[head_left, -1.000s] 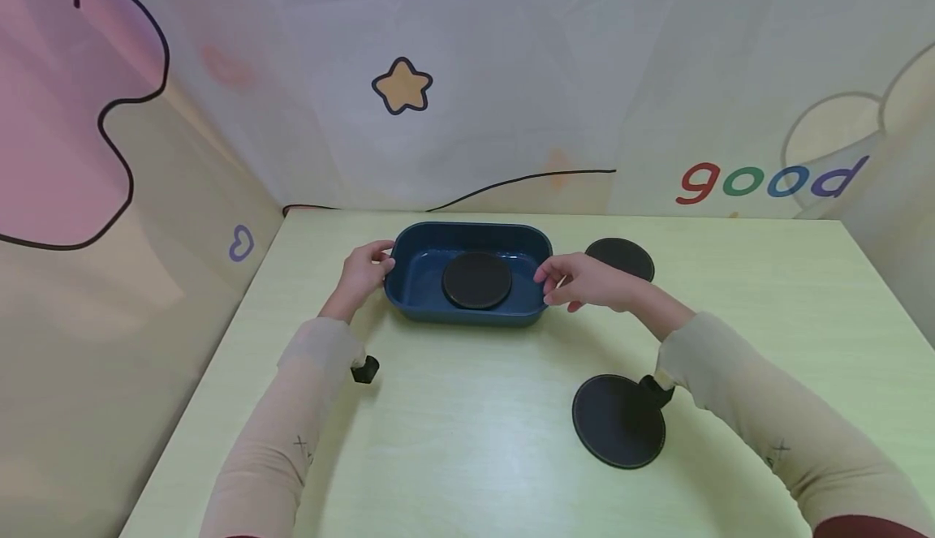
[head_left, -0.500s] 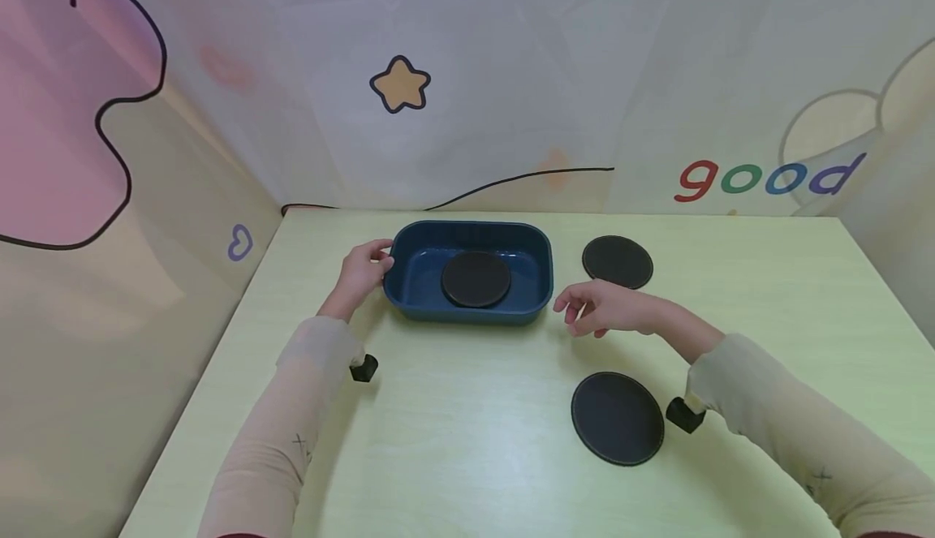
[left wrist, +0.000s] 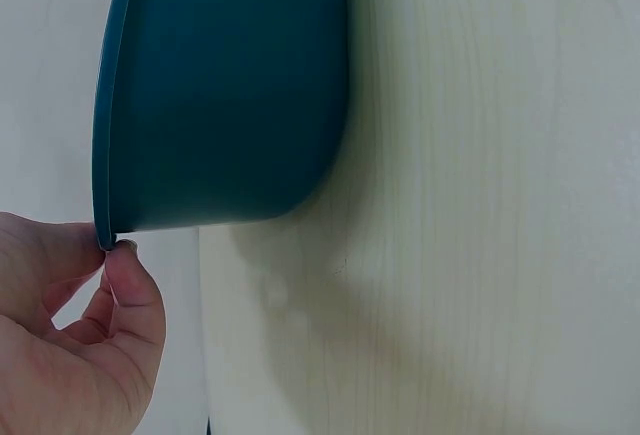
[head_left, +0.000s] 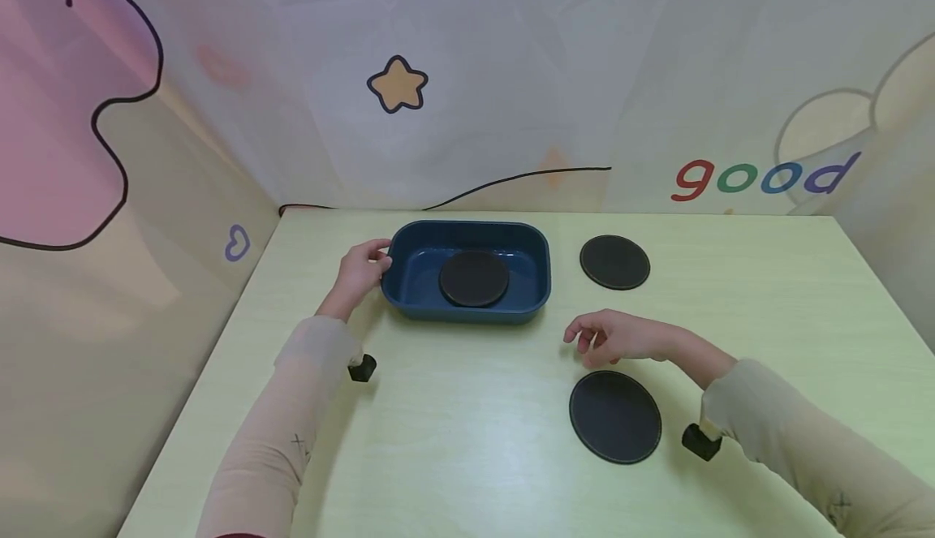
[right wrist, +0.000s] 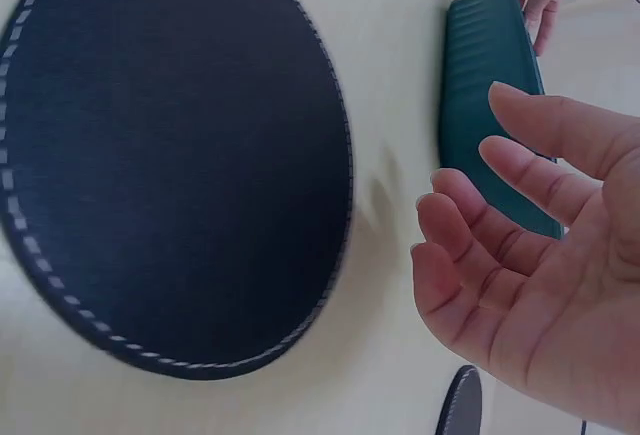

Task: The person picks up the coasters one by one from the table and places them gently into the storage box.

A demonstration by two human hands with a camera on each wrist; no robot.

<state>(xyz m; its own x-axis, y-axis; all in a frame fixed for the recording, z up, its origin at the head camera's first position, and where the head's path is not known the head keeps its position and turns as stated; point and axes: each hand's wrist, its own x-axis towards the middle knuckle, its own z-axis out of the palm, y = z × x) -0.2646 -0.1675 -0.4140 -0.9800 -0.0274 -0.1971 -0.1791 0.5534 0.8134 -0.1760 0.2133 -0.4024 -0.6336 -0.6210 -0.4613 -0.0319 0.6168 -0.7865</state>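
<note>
3 round black mats [head_left: 615, 416] lie about my counter [head_left: 467, 441], and the nearest sits just below my right hand [head_left: 621, 337], whose grip hangs relaxed and spread, holding nothing. It looks thin, light and limp with a stitched edge, so I judge it best lifted by pinching the rim. Farther off, my left hand [head_left: 358, 272] pinches the left rim of the blue tray [head_left: 542, 270], which seems stiff and light. 1 mat rests inside it; another lies to its right.
</note>
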